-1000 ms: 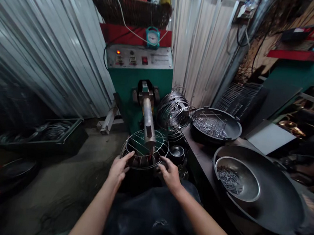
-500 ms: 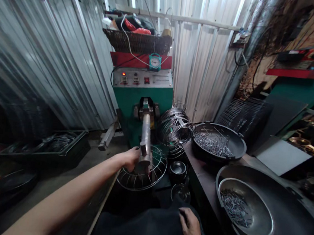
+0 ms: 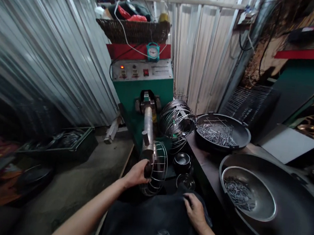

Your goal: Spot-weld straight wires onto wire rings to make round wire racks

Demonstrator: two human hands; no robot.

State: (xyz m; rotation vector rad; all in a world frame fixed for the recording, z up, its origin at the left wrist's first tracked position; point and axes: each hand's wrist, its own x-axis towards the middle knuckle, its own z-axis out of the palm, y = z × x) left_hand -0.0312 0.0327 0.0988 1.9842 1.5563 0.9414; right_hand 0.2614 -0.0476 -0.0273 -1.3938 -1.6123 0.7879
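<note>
A green machine (image 3: 140, 87) with a lit orange light stands ahead. Its grey metal arm (image 3: 148, 126) points toward me. My left hand (image 3: 139, 175) is closed at the arm's lower end, on a round wire guard (image 3: 160, 166) that is tilted nearly on edge; the fingertips are partly hidden. My right hand (image 3: 194, 211) rests on the dark apron (image 3: 158, 215) over my lap, its thumb and fingers slightly apart. Small bent metal pieces (image 3: 163, 234) lie on the apron.
Coiled wire (image 3: 176, 121) sits right of the machine. On the right bench are a black pan (image 3: 241, 132) of metal pieces and a large wok (image 3: 295, 218) holding a steel bowl (image 3: 268, 207). Small bowls (image 3: 182, 159) stand below the coil. A green crate (image 3: 86, 145) is at left.
The wire guard has turned from lying nearly flat to nearly on edge, and my left hand has moved right and toward me with it. The view has shifted slightly downward.
</note>
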